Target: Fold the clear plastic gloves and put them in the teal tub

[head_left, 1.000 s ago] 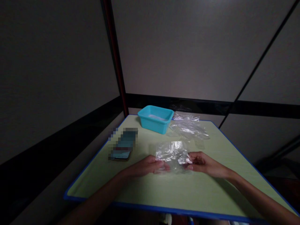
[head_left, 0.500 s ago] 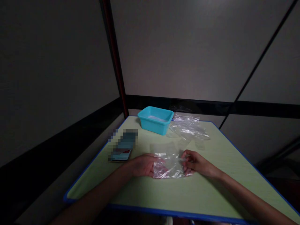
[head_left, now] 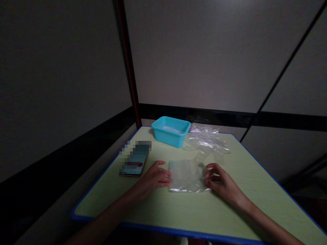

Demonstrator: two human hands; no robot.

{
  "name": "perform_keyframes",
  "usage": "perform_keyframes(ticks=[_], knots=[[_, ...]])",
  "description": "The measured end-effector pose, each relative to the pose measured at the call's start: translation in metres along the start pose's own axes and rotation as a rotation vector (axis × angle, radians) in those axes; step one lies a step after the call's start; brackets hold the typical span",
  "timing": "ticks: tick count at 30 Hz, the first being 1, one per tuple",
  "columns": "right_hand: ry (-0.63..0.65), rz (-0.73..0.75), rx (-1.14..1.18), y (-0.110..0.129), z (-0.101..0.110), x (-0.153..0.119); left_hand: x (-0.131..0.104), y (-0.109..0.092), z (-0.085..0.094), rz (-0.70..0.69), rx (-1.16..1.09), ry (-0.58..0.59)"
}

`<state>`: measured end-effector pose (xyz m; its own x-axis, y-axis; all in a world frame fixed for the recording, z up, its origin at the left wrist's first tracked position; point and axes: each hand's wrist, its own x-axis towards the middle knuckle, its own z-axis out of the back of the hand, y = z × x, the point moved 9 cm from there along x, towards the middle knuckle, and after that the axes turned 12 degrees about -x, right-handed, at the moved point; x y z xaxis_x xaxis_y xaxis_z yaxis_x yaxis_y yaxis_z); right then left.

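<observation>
A clear plastic bag (head_left: 187, 177) lies spread out on the table in front of me, its near edge shiny and creased. At its left edge is my left hand (head_left: 155, 177), with the fingers apart and the tips at or just touching the plastic. By the right edge, my right hand (head_left: 221, 182) has its fingers loosely curved and apart, holding nothing that I can see. Whether its fingertips touch the bag I cannot tell. Farther back lies a loose heap of clear plastic bags (head_left: 208, 139).
A turquoise plastic basin (head_left: 168, 137) stands at the back of the pale green, blue-edged table (head_left: 158, 211), with something pale inside. A phone (head_left: 136, 163), partly blurred out, lies on the left. Walls (head_left: 191, 61) rise behind and to the left.
My left hand has come out from under the bag and turned over, moving to its left edge. The bag has settled flatter on the table. My right hand has moved slightly right.
</observation>
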<state>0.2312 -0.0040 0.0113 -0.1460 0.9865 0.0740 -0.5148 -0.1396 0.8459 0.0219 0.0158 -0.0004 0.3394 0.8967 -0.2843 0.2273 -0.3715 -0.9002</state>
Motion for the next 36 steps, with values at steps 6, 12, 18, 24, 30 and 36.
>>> perform_keyframes(ticks=[6, 12, 18, 24, 30, 36], knots=[[-0.080, 0.177, -0.367, 0.024, 0.006, -0.018, -0.010, -0.024, -0.004, -0.359, 0.582, -0.103], [0.173, 0.488, -0.852, 0.049, -0.041, -0.040, -0.040, -0.009, -0.074, -0.657, 1.252, 0.251], [0.281, 0.586, -0.917, 0.042, -0.056, -0.040, -0.038, 0.022, -0.084, -0.605, 1.427, 0.342], [0.292, 0.581, -0.935, 0.034, -0.053, -0.042, -0.039, 0.030, -0.072, -0.610, 1.452, 0.306], [0.289, 0.537, -0.946, 0.026, -0.038, -0.046, -0.043, 0.029, -0.061, -0.589, 1.456, 0.326], [0.134, 0.521, -0.927, 0.031, -0.014, -0.038, -0.046, 0.022, -0.057, -0.581, 1.405, 0.313]])
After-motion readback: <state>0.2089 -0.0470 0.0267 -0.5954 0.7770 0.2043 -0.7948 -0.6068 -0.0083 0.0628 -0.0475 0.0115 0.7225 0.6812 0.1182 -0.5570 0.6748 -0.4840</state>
